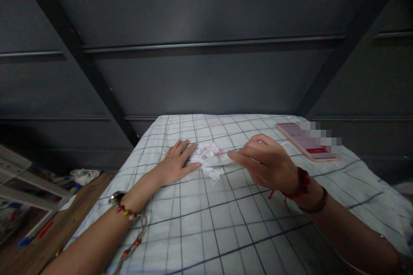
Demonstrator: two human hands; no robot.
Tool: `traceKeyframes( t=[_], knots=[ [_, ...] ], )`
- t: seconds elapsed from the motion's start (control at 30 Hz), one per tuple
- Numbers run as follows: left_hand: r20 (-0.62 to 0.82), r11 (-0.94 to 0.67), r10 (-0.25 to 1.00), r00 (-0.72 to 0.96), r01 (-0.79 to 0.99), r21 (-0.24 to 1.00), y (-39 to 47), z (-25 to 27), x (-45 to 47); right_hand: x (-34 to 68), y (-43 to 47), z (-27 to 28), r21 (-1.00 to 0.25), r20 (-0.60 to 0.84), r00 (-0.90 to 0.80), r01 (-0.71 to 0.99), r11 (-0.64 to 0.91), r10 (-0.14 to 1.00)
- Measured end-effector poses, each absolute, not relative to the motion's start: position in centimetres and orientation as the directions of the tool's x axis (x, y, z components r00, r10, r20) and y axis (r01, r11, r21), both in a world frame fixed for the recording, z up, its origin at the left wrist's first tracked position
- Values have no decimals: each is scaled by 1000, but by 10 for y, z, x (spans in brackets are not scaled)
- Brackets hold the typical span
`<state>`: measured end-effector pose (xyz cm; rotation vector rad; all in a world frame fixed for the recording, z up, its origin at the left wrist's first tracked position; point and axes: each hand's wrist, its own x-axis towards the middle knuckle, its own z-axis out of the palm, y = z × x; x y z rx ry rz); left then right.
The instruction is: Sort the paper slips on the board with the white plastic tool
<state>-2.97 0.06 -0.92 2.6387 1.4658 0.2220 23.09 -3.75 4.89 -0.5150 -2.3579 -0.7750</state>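
Nearest, both forearms come in over a white checked cloth [200,232], the left one bearing a beaded bracelet [129,215] with a dangling cord and a round silvery piece [116,197], the right one a red string bracelet [302,182] and a darker band [318,202]. Off the cloth's left edge lies a wooden floor [80,206], where a pale frame [35,172] stands with a blue foot [24,241] and a red object [45,229] beside it. Farther in, the right hand [269,159] is above the far half of the cloth, right of the middle, its fingers curled together; whether this grip is clamped on anything cannot be told. A pale strip [222,160] runs from the scraps up to its fingertips. The left hand [174,165] lies flat toward the cloth's left edge, fingers and thumb apart, its grip closed on nothing, thumb and fingertips touching the paper scraps [206,151]. These crumpled, white, red-marked pieces lie between the hands, closer to the left. A pink-edged phone [301,141] lies face up near the cloth's far right corner. Beyond the far edge rise dark grey panels [200,77] crossed by slanting bars.
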Motion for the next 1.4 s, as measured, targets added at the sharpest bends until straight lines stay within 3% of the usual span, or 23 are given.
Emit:
traceKeyframes(
  t=[0.97, 1.4],
  knots=[
    [93, -575, 818, 567, 803, 160, -2, -9, -28, 234, -36, 51, 405, 642, -736, 564, 720, 215],
    [92, -543, 840, 535, 822, 173, -12, -9, -10, 224, -36, 45, 372, 620, -757, 516, 772, 207]
  ],
)
